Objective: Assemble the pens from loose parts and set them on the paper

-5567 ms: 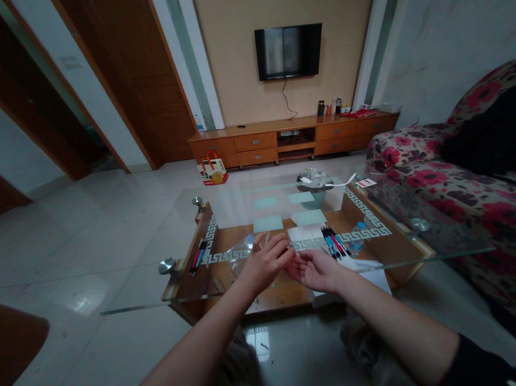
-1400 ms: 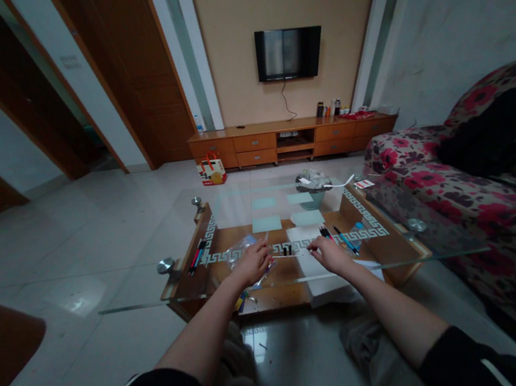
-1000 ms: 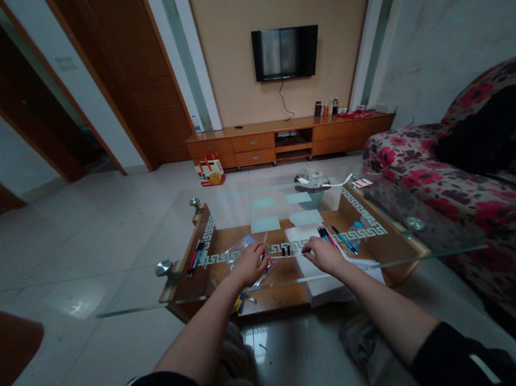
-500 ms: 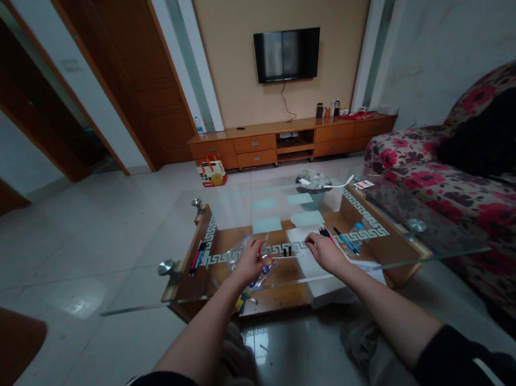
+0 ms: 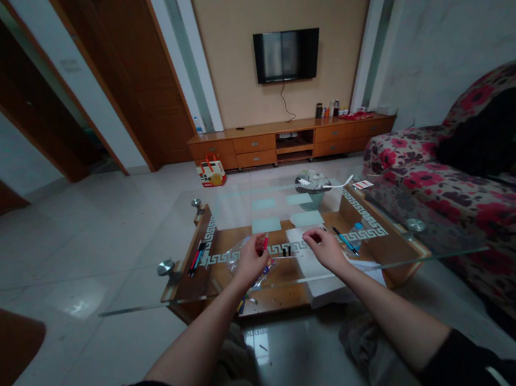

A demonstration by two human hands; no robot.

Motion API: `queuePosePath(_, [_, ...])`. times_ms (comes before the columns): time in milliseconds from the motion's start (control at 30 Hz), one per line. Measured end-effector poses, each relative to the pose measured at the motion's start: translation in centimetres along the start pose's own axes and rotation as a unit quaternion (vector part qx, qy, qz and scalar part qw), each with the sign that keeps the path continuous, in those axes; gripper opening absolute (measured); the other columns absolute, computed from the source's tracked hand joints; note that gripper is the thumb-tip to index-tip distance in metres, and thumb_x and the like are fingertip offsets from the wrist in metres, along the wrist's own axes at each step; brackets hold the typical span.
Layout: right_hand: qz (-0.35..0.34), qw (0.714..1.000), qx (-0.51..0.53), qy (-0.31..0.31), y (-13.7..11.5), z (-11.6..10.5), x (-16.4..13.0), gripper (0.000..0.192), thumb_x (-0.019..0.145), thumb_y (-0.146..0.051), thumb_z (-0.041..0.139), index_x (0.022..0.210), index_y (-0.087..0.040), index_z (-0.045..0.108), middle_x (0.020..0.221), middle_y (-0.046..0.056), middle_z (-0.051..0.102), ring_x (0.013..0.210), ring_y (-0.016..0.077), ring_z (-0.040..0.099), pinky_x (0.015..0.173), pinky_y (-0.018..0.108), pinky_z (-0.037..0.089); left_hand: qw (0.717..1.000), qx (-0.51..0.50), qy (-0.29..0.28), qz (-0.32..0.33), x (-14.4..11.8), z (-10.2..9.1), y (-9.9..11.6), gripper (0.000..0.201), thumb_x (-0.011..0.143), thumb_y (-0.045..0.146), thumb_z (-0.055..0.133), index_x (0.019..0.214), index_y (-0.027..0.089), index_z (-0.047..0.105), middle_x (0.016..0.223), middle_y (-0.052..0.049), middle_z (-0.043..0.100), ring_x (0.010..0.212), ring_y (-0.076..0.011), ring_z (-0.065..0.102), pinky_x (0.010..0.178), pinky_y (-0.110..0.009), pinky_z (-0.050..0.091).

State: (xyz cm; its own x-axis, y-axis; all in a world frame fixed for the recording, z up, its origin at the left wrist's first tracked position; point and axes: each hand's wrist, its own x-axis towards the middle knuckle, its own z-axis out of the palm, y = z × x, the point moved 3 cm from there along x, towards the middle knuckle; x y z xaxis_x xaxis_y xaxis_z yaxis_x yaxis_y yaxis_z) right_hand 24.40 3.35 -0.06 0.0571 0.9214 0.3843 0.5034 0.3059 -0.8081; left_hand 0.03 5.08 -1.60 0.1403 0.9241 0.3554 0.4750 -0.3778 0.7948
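My left hand [image 5: 253, 260] is closed over the glass tabletop, with a small red pen part [image 5: 265, 243] sticking up from the pinched fingers. Across from it, my right hand [image 5: 324, 249] is held in a pinch above white paper [image 5: 304, 262]; anything between its fingertips is too small to make out. Between the hands lie two short black pen caps [image 5: 287, 251] and a thin white stick [image 5: 290, 257]. Several pens [image 5: 196, 259] lie together at the left, and a blue and black pen [image 5: 345, 241] lies right of my right hand. Clear plastic packaging [image 5: 269, 273] is partly hidden by my left forearm.
The glass coffee table [image 5: 132, 297] has metal supports [image 5: 166, 267] and a wooden shelf below. A lidded basket [image 5: 315, 192] stands beyond it. At the right is a floral sofa [image 5: 415, 194]; a TV cabinet [image 5: 255, 143] and a paper bag [image 5: 211, 172] are farther back.
The red part now shows upright in my left fingers, with that hand turned slightly. My right hand has shifted a little, and the dark pen tips beside it are mostly out of sight.
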Motion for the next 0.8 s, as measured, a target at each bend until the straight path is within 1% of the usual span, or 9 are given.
queuePosePath(67, [0.008, 0.999, 0.032, -0.010, -0.3, 0.5, 0.0, 0.025, 0.085, -0.039, 0.055, 0.085, -0.017, 0.067, 0.079, 0.005, 0.069, 0.073, 0.0186, 0.062, 0.070, 0.030, 0.048, 1.000, -0.028, -0.010, -0.001, -0.3, 0.4, 0.8, 0.038, 0.077, 0.016, 0.058, 0.114, 0.018, 0.056, 0.091, -0.003, 0.065, 0.077, -0.0144, 0.062, 0.071, -0.028, 0.052])
queuePosePath(133, [0.011, 0.998, 0.064, -0.024, -0.6, 1.0, -0.2, 0.027, 0.084, -0.040, 0.056, 0.086, -0.017, 0.068, 0.077, 0.005, 0.070, 0.071, 0.0183, 0.062, 0.069, 0.030, 0.049, 0.998, -0.057, -0.037, 0.000, -0.7, 1.0, 1.6, 0.032, 0.078, 0.019, 0.060, 0.110, 0.018, 0.057, 0.088, -0.003, 0.064, 0.077, -0.0145, 0.062, 0.068, -0.027, 0.052])
queuePosePath(267, [0.003, 0.994, 0.097, -0.043, -1.6, 1.5, -0.8, 0.025, 0.084, -0.037, 0.057, 0.091, -0.017, 0.070, 0.087, 0.007, 0.072, 0.076, 0.0182, 0.065, 0.070, 0.029, 0.051, 0.989, -0.097, -0.109, 0.022, -1.7, 1.8, 3.4, 0.030, 0.079, 0.021, 0.062, 0.108, 0.017, 0.058, 0.086, -0.003, 0.064, 0.076, -0.0132, 0.061, 0.066, -0.024, 0.051])
queuePosePath(367, [-0.005, 0.994, 0.091, -0.060, -2.2, 1.5, -1.2, 0.023, 0.082, -0.034, 0.058, 0.091, -0.018, 0.072, 0.091, 0.007, 0.072, 0.078, 0.0183, 0.065, 0.071, 0.030, 0.051, 0.984, -0.102, -0.142, 0.032, -2.2, 2.2, 4.2, 0.030, 0.079, 0.023, 0.063, 0.108, 0.017, 0.059, 0.084, -0.002, 0.064, 0.070, -0.0113, 0.059, 0.065, -0.024, 0.050])
queuePosePath(467, [-0.007, 0.993, 0.092, -0.071, -2.4, 1.6, -1.3, 0.022, 0.081, -0.031, 0.060, 0.093, -0.018, 0.072, 0.089, 0.007, 0.073, 0.077, 0.0174, 0.065, 0.070, 0.029, 0.051, 0.984, -0.094, -0.146, 0.037, -2.3, 2.2, 4.4, 0.031, 0.077, 0.022, 0.065, 0.108, 0.017, 0.061, 0.079, 0.000, 0.062, 0.068, -0.0107, 0.057, 0.064, -0.023, 0.049])
queuePosePath(533, [0.003, 0.993, 0.102, -0.063, -2.3, 1.9, -1.3, 0.024, 0.079, -0.032, 0.062, 0.096, -0.017, 0.070, 0.085, 0.006, 0.072, 0.074, 0.0168, 0.065, 0.067, 0.027, 0.051, 0.985, -0.087, -0.146, 0.042, -2.3, 2.2, 4.5, 0.028, 0.077, 0.021, 0.065, 0.105, 0.016, 0.062, 0.078, 0.000, 0.062, 0.068, -0.0108, 0.057, 0.064, -0.023, 0.048])
queuePosePath(633, [0.011, 0.994, 0.099, -0.054, -2.2, 2.3, -1.2, 0.022, 0.077, -0.032, 0.064, 0.092, -0.016, 0.069, 0.080, 0.005, 0.071, 0.071, 0.0166, 0.064, 0.064, 0.027, 0.050, 0.985, -0.077, -0.149, 0.050, -2.2, 2.1, 4.5, 0.022, 0.078, 0.021, 0.063, 0.100, 0.016, 0.064, 0.080, -0.001, 0.063, 0.069, -0.0112, 0.057, 0.065, -0.023, 0.048])
queuePosePath(700, [0.003, 0.994, 0.089, -0.062, -2.4, 2.4, -1.2, 0.019, 0.079, -0.032, 0.063, 0.088, -0.017, 0.070, 0.081, 0.005, 0.072, 0.072, 0.0166, 0.064, 0.065, 0.027, 0.050, 0.985, -0.071, -0.146, 0.054, -2.2, 2.0, 4.5, 0.021, 0.079, 0.022, 0.063, 0.099, 0.016, 0.065, 0.082, -0.002, 0.063, 0.069, -0.0114, 0.057, 0.064, -0.023, 0.047])
queuePosePath(800, [-0.012, 0.994, 0.078, -0.078, -2.8, 2.4, -1.3, 0.018, 0.081, -0.030, 0.060, 0.088, -0.018, 0.072, 0.084, 0.005, 0.073, 0.074, 0.0167, 0.065, 0.067, 0.028, 0.050, 0.987, -0.062, -0.138, 0.057, -2.1, 1.9, 4.4, 0.021, 0.079, 0.023, 0.063, 0.099, 0.017, 0.065, 0.082, -0.002, 0.062, 0.069, -0.0117, 0.056, 0.063, -0.023, 0.047])
